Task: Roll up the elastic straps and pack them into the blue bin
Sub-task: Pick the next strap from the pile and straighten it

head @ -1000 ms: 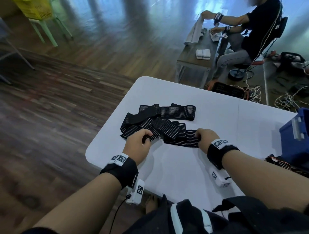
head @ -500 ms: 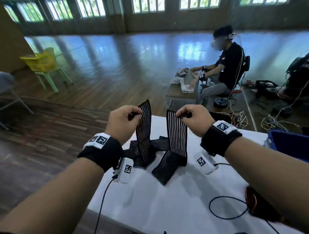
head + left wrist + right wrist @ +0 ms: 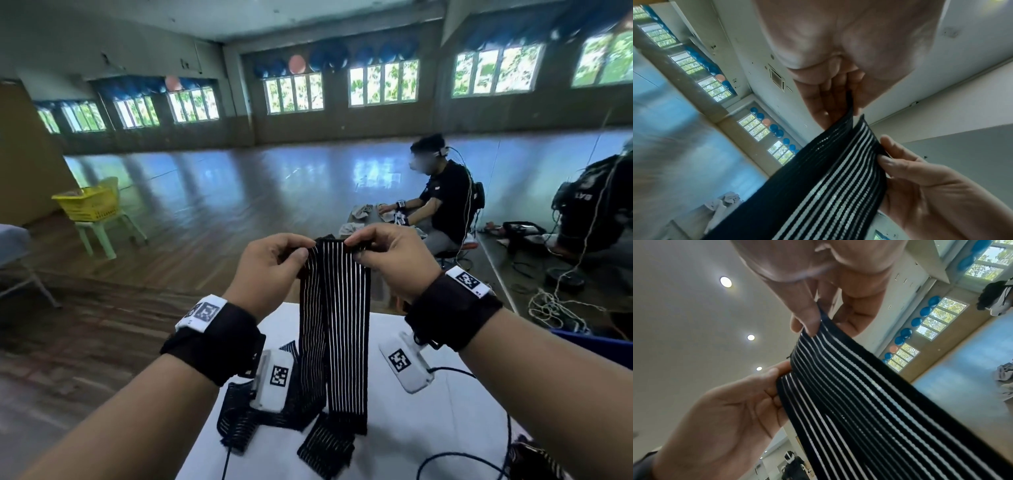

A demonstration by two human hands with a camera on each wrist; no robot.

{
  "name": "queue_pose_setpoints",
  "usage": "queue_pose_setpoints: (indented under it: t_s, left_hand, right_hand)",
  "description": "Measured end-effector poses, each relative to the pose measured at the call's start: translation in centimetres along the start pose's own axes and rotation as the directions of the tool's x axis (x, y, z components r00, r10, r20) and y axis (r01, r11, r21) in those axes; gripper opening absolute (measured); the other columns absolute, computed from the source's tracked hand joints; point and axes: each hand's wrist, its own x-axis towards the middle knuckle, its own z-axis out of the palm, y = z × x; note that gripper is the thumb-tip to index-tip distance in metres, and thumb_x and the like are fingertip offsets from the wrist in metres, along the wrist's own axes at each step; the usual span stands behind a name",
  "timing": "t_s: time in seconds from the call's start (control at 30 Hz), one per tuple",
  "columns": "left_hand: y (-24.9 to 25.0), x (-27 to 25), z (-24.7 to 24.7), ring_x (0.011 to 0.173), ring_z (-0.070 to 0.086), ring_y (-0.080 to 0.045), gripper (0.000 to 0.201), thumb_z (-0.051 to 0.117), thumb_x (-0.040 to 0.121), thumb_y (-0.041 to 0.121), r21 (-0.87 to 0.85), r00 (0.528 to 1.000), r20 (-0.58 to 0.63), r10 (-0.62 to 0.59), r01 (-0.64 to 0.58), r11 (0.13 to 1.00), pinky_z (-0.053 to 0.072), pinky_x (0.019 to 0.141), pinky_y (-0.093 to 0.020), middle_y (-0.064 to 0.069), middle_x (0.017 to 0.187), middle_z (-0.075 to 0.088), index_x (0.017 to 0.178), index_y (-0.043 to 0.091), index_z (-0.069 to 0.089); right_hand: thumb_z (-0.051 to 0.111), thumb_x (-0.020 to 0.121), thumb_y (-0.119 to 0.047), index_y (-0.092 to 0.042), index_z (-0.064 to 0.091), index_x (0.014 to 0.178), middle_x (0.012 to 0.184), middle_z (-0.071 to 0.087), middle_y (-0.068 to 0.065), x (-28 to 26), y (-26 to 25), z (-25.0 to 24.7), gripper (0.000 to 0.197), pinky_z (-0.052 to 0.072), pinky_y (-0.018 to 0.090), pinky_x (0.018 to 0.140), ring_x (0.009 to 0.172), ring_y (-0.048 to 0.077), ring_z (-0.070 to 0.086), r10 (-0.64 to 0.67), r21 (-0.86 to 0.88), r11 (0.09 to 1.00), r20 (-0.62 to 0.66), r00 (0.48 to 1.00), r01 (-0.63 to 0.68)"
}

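A black elastic strap with thin white stripes hangs in front of me, and both hands hold its top edge. My left hand pinches the top left corner and my right hand pinches the top right. Two lengths of it drop to the white table, where the rest lies crumpled. The left wrist view shows my left hand pinching the strap. In the right wrist view my right hand grips the striped edge. A corner of the blue bin shows at the right.
Black cables loop over the table's near right, beside a dark striped item at the edge. Another person sits at a low table beyond. A yellow basket rests on a green chair far left.
Both hands lifted the strap off the table, first holding it apart, then coming close together at its top. They are higher now, and the head view has tilted up.
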Motion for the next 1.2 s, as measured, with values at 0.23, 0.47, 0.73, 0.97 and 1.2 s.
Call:
queue_pose_setpoints:
  t_s: [0.23, 0.47, 0.73, 0.97, 1.2]
  left_hand:
    - [2.0, 0.4, 1.6, 0.084, 0.073, -0.011, 0.02, 0.07, 0.09, 0.004, -0.128, 0.996, -0.083, 0.015, -0.026, 0.992, 0.057, 0.078, -0.027, 0.0, 0.09, 0.077, 0.104, 0.017, 0.074]
    - [3.1, 0.6, 3.8, 0.073, 0.07, -0.003, 0.028, 0.068, 0.086, -0.01, -0.188, 0.999, -0.05, 0.013, -0.022, 0.982, 0.058, 0.075, -0.023, 0.008, 0.079, 0.074, 0.094, 0.017, 0.072]
    - [0.1, -1.6, 6.0, 0.067, 0.068, -0.021, 0.013, 0.059, 0.097, 0.005, -0.217, 0.991, 0.06, -0.116, 0.126, 0.968, 0.061, 0.066, -0.037, -0.01, 0.079, 0.073, 0.095, 0.011, 0.07]
    - [-10.9, -7.6, 8.5, 0.071, 0.066, -0.008, 0.005, 0.068, 0.088, 0.022, 0.329, 0.858, 0.375, -0.35, 0.23, 0.916, 0.055, 0.073, -0.028, 0.008, 0.077, 0.072, 0.085, 0.023, 0.071]
    - [-18.1, -9.1, 10.6, 0.089, 0.065, -0.013, 0.008, 0.063, 0.09, 0.027, 0.543, 0.759, 0.411, -0.505, 0.242, 0.804, 0.047, 0.08, -0.024, 0.007, 0.09, 0.071, 0.086, 0.027, 0.07]
  right_hand:
    - [0.068, 0.078, 0.016, -0.013, 0.071, 0.08, 0.087, 0.073, 0.019, -0.5, -2.2, -0.3, 0.03, 0.059, 0.04, 0.08, 0.079, 0.021, 0.068, -0.017, 0.034, 0.999, -0.059, 0.998, 0.019]
    - [0.071, 0.077, 0.014, -0.014, 0.069, 0.078, 0.082, 0.071, 0.022, -1.5, -3.1, -0.5, 0.028, 0.059, 0.04, 0.071, 0.071, 0.02, 0.066, -0.013, -0.015, 1.0, -0.153, 0.988, 0.011]
    - [0.071, 0.076, 0.012, -0.015, 0.069, 0.076, 0.073, 0.068, 0.001, -3.2, -0.2, -2.8, 0.027, 0.053, 0.02, 0.062, 0.062, 0.003, 0.063, 0.061, -0.151, 0.984, -0.213, 0.975, -0.095]
    - [0.073, 0.078, 0.007, -0.024, 0.07, 0.074, 0.074, 0.07, 0.0, -6.0, 3.4, -5.8, 0.031, 0.055, 0.032, 0.068, 0.068, 0.014, 0.064, 0.191, -0.224, 0.943, -0.244, 0.951, -0.247]
    - [0.073, 0.077, 0.008, -0.022, 0.071, 0.075, 0.072, 0.07, 0.0, -9.4, 4.8, -6.7, 0.03, 0.059, 0.047, 0.077, 0.07, 0.019, 0.065, 0.291, -0.258, 0.893, -0.297, 0.91, -0.369]
